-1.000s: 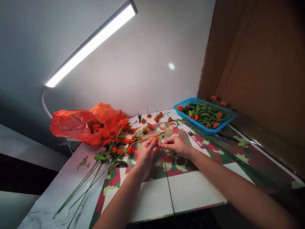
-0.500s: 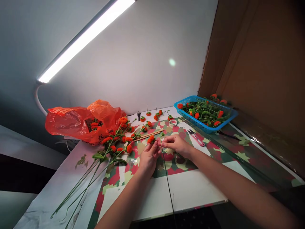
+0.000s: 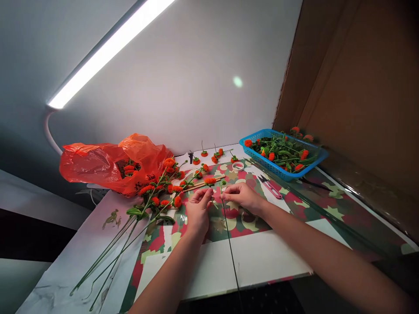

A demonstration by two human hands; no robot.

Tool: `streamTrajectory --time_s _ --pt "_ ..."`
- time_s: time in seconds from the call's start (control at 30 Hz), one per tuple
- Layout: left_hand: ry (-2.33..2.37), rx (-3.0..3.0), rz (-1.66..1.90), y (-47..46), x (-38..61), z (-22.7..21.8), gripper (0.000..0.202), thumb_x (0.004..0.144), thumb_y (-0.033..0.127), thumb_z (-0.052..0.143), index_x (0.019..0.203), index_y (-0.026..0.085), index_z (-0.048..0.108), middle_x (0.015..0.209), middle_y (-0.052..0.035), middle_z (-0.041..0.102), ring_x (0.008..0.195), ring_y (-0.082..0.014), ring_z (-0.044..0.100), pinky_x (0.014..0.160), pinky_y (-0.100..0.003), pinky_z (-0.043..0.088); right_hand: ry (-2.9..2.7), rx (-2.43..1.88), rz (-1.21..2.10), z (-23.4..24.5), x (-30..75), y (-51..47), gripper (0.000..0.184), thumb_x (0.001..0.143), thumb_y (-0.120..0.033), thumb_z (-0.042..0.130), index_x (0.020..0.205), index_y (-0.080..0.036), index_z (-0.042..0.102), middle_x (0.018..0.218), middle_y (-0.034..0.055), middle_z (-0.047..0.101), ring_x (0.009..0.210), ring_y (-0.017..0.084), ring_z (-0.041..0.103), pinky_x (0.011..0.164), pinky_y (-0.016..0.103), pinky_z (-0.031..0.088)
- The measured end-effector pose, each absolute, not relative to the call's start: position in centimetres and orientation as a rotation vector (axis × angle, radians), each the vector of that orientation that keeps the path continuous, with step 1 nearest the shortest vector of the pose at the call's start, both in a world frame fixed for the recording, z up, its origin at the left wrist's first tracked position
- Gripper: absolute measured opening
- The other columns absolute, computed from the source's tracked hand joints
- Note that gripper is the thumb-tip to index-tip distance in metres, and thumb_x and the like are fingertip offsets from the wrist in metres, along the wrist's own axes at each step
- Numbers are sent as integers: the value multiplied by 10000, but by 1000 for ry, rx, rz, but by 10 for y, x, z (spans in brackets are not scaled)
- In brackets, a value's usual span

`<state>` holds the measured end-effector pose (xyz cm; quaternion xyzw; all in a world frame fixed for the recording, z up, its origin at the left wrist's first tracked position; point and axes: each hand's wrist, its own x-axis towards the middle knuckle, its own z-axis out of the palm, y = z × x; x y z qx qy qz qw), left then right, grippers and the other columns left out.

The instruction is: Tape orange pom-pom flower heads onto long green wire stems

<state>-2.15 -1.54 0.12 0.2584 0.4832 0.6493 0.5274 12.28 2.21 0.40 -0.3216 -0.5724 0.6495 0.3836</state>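
Note:
My left hand (image 3: 197, 211) is closed in a pinch on a small orange pompom flower (image 3: 210, 180) with a short green stem, held just above the patterned mat (image 3: 294, 205). My right hand (image 3: 241, 196) pinches the top of a long thin dark wire stem (image 3: 229, 248) that runs down toward the table's front edge. The two hands sit close together, fingertips a little apart, with the flower to the left of the wire's tip.
Finished orange flower stems (image 3: 147, 205) lie at the left beside an orange plastic bag (image 3: 104, 163). A blue basket (image 3: 283, 152) of flower pieces stands at the back right. Pink snips (image 3: 271, 186), a tape roll (image 3: 238, 165), wooden sticks (image 3: 203, 185) and loose flowers lie nearby. Brown cardboard wall at right.
My left hand has lifted the orange flower out from behind its fingers and moved it up and slightly away from the wire tip. The right hand stays on the wire.

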Motion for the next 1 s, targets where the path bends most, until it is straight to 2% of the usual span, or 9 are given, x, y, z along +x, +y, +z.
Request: streamTrajectory --time_s 0.13,0.3,0.53,0.73,0.83,1.0 --pt "1143 612 1514 -20 -18 0 333 518 302 808 772 143 663 693 6 633 593 -61 562 528 -151 411 -1453 -810 1655 2 123 23 265 613 -392 731 691 -140 701 704 27 644 700 143 561 686 272 424" --pt "1137 506 1551 -23 -8 -4 343 463 303 827 710 146 649 694 17 633 601 -70 566 517 -157 396 -1471 -827 1627 -1 122 23 267 635 -400 712 689 -139 694 691 21 639 695 143 559 659 259 417" --pt "1125 550 1577 -20 -5 -7 350 442 336 829 641 137 621 586 41 566 494 -48 487 421 -146 344 -1462 -855 1615 -1 121 22 278 617 -406 722 667 -135 686 674 17 626 669 135 547 636 251 412" --pt "1157 604 1534 -25 -3 -10 338 524 411 783 659 124 666 501 42 520 452 -50 463 417 -155 366 -1448 -839 1637 3 121 19 303 612 -435 717 672 -140 683 664 20 633 651 139 560 617 255 427" --pt "1230 679 1516 -33 -2 -7 324 579 418 751 721 131 699 596 3 608 493 -80 526 439 -181 416 -1421 -835 1641 3 121 19 294 611 -427 720 673 -141 684 672 22 636 659 142 567 625 257 434" --pt "1288 728 1426 -45 -1 4 403 566 354 775 909 151 713 760 -53 693 559 -130 608 519 -242 491 -1411 -808 1625 2 122 21 257 628 -388 717 664 -136 681 660 18 630 671 136 562 665 259 431"
